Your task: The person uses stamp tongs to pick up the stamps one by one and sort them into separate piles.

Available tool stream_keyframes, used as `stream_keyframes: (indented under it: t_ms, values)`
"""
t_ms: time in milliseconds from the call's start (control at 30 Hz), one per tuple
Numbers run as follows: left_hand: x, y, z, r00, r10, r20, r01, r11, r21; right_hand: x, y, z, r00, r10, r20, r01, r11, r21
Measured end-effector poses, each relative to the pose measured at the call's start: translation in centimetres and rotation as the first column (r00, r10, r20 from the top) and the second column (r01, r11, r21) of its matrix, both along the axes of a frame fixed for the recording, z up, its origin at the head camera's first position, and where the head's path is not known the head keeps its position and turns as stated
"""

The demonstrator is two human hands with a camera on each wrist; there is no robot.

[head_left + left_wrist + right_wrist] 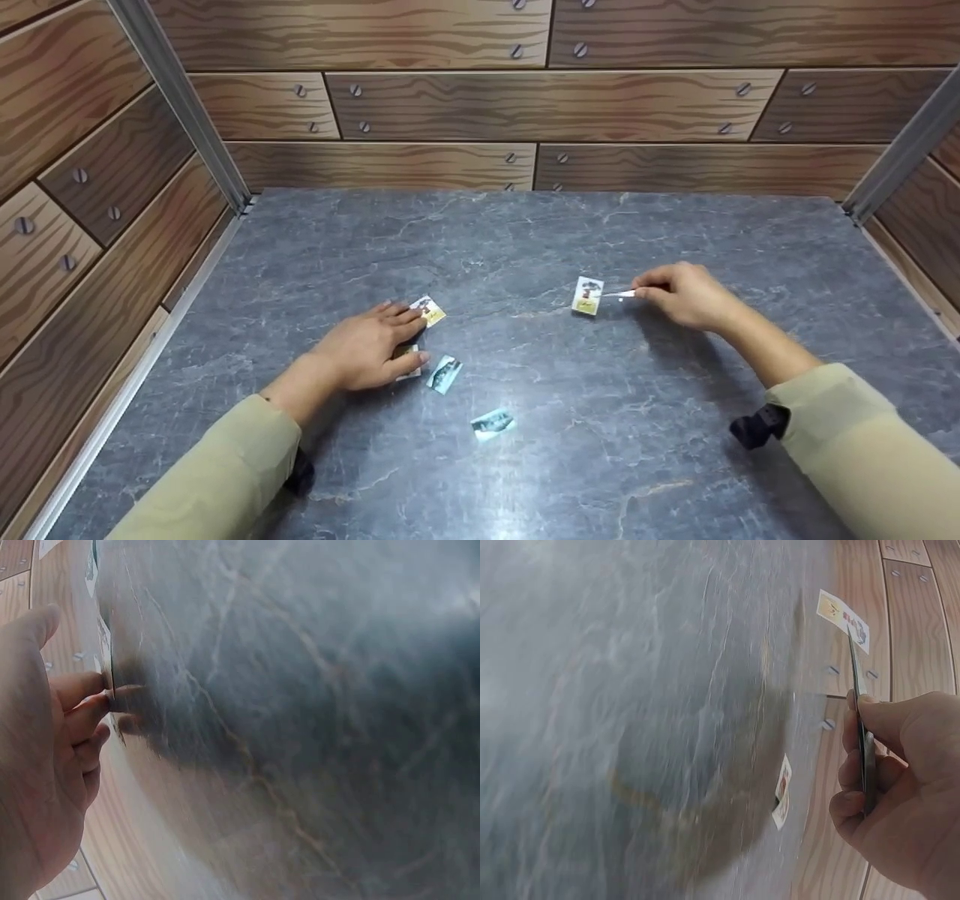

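Tweezers (619, 294) pinched in the right hand (686, 295) grip 1 small card (587, 295); the left hand (367, 349) lies flat, fingers relaxed, on 2 cards (429, 310) on the tabletop (525, 240).

The left hand (367, 349) lay palm down near the middle of the tabletop, fingers straight and flat. The right hand (686, 295) hovered toward the right edge, thumb and fingers curled in a pinch, both forearms sleeved.
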State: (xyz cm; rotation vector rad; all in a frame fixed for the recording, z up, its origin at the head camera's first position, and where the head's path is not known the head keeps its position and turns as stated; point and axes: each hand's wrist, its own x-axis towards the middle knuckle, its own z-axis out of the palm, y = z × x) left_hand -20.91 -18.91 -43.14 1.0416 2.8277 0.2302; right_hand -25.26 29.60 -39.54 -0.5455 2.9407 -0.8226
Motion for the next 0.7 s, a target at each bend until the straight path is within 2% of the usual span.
stream_keyframes:
  t_ms: [167,700]
  values:
    - [-0.1,0.0,0.0,1.0,-0.004,-0.001,0.004,1.0,0.0,-0.9,-1.1,-0.4,1.0,0.018,0.004,-0.018,1.0,0.004]
    - [0.0,0.0,-0.1,1.0,-0.002,-0.003,0.002,1.0,-0.008,-3.1,-3.1,-2.4,0.987,0.072,-0.143,-0.072,0.997,0.0]
